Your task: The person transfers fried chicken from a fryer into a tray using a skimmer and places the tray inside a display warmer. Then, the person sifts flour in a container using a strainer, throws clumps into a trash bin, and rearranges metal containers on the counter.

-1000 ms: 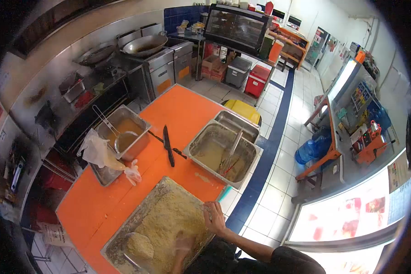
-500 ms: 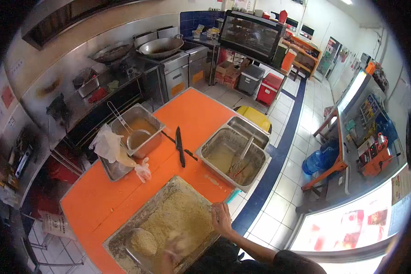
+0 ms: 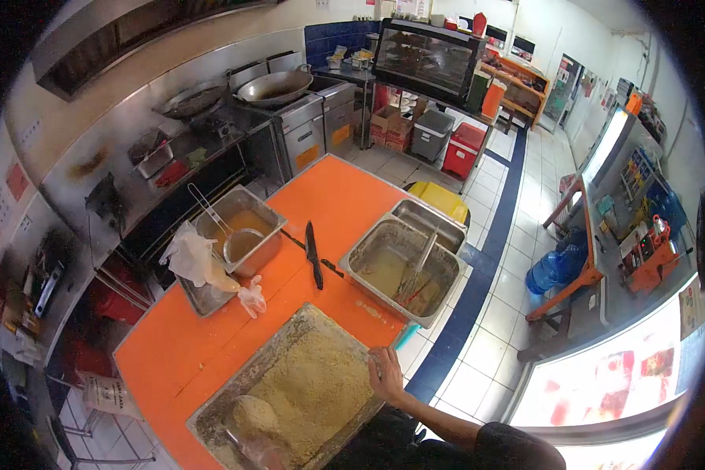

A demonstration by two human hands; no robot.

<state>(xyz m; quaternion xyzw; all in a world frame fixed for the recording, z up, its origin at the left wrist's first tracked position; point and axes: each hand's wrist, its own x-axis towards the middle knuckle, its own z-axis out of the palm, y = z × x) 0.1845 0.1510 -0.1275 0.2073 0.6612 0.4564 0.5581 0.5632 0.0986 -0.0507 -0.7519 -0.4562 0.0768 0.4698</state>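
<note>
A metal tray [image 3: 218, 398] of pale, crumbly breading [image 3: 313, 376] lies at the near end of the orange table. At its right rim my right hand [image 3: 385, 376] rests with fingers curled over the edge. My left hand [image 3: 265, 454] is low in the tray's near left part, blurred and partly cut off by the frame's bottom. Just beyond it sits a rounded heap of breading [image 3: 254, 413], seemingly in a metal bowl or scoop. Whether the left fingers hold that bowl, I cannot tell.
Beyond the tray, a black-handled knife [image 3: 313, 254] lies on the orange table [image 3: 164, 337]. Left of it stands a pan of brownish liquid [image 3: 268, 249] with a strainer [image 3: 243, 244] and a plastic bag [image 3: 192, 254]. A steel pan [image 3: 428, 319] with a whisk [image 3: 410, 283] is at the right edge.
My left hand has moved from the tray's middle toward its near left side, beside the heaped breading. My right hand stays at the rim. The view has shifted slightly.
</note>
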